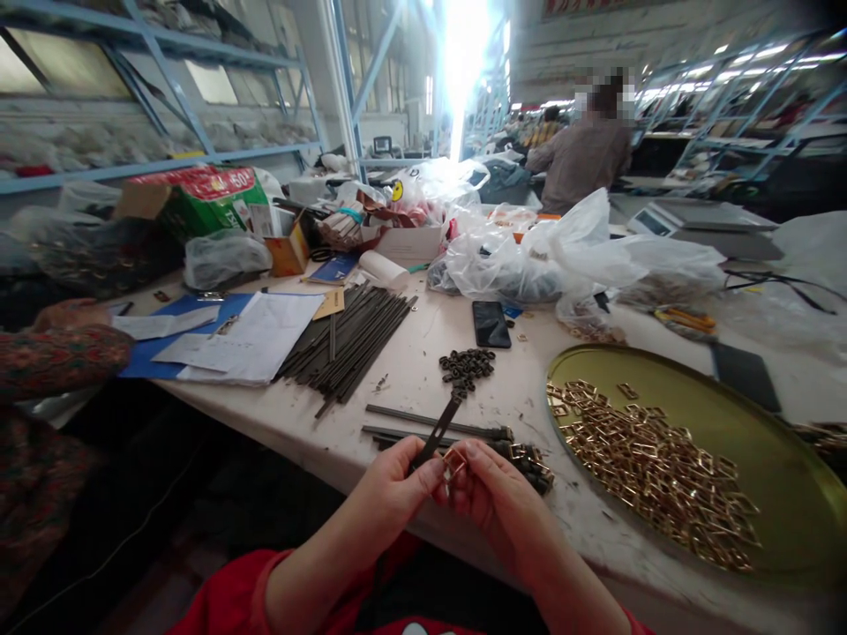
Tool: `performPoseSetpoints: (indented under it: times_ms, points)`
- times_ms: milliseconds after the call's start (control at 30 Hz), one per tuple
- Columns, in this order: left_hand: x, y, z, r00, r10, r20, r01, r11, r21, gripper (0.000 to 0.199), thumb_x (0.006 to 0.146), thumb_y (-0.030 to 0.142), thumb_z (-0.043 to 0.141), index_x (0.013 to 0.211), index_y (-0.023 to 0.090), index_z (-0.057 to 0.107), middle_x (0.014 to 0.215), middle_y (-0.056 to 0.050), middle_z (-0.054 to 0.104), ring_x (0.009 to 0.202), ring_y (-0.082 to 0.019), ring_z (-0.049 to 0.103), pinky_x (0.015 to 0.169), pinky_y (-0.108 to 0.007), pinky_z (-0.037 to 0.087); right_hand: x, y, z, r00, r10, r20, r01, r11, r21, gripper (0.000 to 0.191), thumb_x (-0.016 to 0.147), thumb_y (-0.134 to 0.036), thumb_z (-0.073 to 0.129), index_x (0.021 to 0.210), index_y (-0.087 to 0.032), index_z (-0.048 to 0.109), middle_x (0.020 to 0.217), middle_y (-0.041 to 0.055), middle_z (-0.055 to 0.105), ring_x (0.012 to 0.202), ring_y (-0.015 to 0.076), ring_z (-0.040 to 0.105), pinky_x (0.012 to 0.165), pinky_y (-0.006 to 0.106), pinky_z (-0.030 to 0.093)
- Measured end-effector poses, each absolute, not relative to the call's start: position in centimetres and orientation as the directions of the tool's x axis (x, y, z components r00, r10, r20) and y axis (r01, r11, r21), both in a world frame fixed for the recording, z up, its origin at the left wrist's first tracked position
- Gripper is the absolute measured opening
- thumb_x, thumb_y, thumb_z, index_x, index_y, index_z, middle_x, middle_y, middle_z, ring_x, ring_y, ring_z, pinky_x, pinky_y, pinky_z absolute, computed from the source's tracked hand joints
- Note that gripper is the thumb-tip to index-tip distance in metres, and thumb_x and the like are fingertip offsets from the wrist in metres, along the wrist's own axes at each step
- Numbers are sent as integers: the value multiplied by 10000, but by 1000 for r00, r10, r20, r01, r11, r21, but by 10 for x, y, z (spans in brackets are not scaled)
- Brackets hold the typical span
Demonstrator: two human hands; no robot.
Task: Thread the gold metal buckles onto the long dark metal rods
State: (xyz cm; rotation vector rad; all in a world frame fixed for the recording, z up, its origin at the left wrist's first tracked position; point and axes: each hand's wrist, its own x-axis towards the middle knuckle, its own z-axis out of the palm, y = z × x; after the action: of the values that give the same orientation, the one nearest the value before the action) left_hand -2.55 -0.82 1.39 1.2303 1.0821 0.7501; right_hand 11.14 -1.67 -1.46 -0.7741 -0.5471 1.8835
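Though both are partly hidden, left grip [402, 469] pinches strap [438, 430] and right grip [488, 476] buckle [454, 458].

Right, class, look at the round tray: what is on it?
On the tray lies a heap of gold-coloured rectangular metal frames. The lowest frames, and the tray surface beneath them, are covered and cannot be seen.

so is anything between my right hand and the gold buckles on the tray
Yes, low things: the buckled ends of the dark straps lie right beside the right hand, then comes the edge of the gold tray. Nothing visible covers the gold buckles.
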Motion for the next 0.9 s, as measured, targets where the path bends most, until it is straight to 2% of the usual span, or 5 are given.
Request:
performPoseSetpoints:
  times_ms: [167, 400, 600, 800, 900]
  points:
    - [-24, -18, 18, 391, 888, -243, 47, 244, 969, 288, 802, 426, 536, 704, 163, 472, 588, 25, 536, 597, -112, 520, 572, -214, 382, 113, -21, -14, -438, 858, -267, -639, -506, -580, 172, 737, -312, 671, 716, -159, 595, 599, -21, 592, 521, 78, 548, 464, 163, 387]
    - [-30, -21, 16, 388, 894, -223, 150, 178, 973, 230, 839, 353, 508, 719, 159, 484, 619, 40, 527, 595, -87, 488, 579, -199, 370, 117, -24, -15, -450, 855, -258, -625, -508, -593, 176, 766, -323, 644, 740, -157, 594, 613, -12, 617, 544, 87, 593, 454, 145, 411]
    - [-30, -19, 12, 406, 885, -226, 163, 174, 971, 222, 840, 362, 487, 752, 158, 486, 646, 24, 555, 606, -112, 523, 584, -218, 393, 115, -24, -21, -527, 798, -293, -596, -593, -542, 215, 709, -318, 703, 703, -151, 567, 575, -27, 593, 468, 48, 516, 429, 127, 394]
    - [-33, -13, 8, 330, 942, -64, 392, -76, 917, 174, 849, 276, 467, 756, 161, 558, 751, -1, 555, 731, -134, 514, 681, -229, 382, 115, -22, -27, -450, 826, -341, -508, -550, -662, 216, 725, -328, 686, 708, -161, 549, 631, -24, 603, 556, 74, 560, 517, 173, 445]
    - [-34, -8, 8, 320, 945, -59, 460, -100, 882, 203, 862, 289, 440, 763, 158, 559, 775, -9, 545, 752, -141, 502, 689, -233, 369, 117, -16, -27, -363, 864, -350, -498, -497, -710, 253, 697, -346, 704, 664, -171, 524, 627, -31, 606, 567, 81, 550, 511, 179, 430]
